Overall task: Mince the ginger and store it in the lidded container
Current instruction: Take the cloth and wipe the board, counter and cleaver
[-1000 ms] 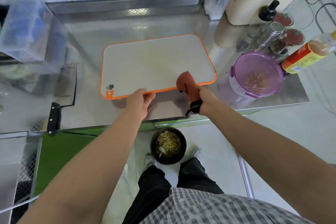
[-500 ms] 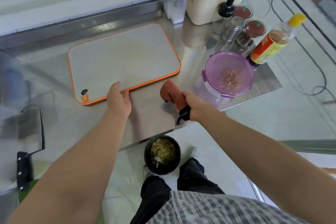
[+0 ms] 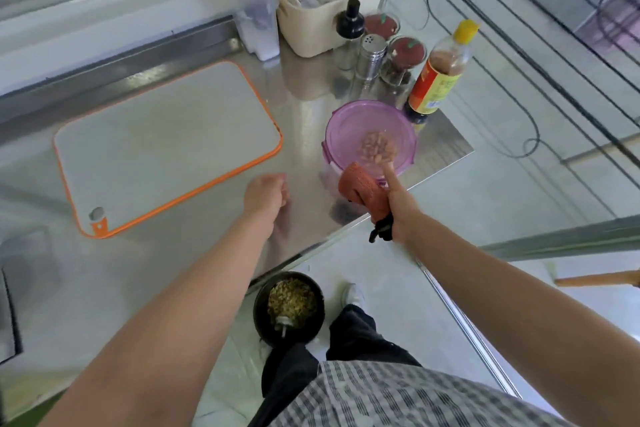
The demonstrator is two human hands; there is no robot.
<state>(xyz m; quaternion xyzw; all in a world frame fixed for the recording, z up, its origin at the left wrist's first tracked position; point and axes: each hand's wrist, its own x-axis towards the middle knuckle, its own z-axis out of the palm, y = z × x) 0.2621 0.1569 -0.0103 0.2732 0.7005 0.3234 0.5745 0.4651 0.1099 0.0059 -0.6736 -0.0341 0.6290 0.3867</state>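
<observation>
My right hand (image 3: 398, 210) grips a rust-red cloth (image 3: 362, 191). The fingers are curled round it and the index finger is stretched toward the container (image 3: 328, 159); I cannot tell whether the fingertip touches it. My left hand (image 3: 266, 195) hovers over the surface (image 3: 304, 107) just beside the board (image 3: 166, 149), fingers loosely curled, holding nothing. The ginger (image 3: 375, 148) lies minced inside the container, seen through the purple lid (image 3: 349, 128), which is on. I cannot tell whether its clips are latched.

Hazards, as I judge them:

- **Fall:** The container stands near the corner of the surface, so a wipe with the cloth that catches its wall could slide it toward the edge and onto the floor.
- **Spill:** If the clips are loose, such a fall would spill the ginger.
- **Knock:** A push the other way could drive the container into the bottle (image 3: 440, 76) just behind it and topple that.
- **Snag:** The dark loop hanging from the cloth could snag a clip.
- **Aim:** Crumbs swept off the edge could miss the bin (image 3: 289, 308) below.
</observation>
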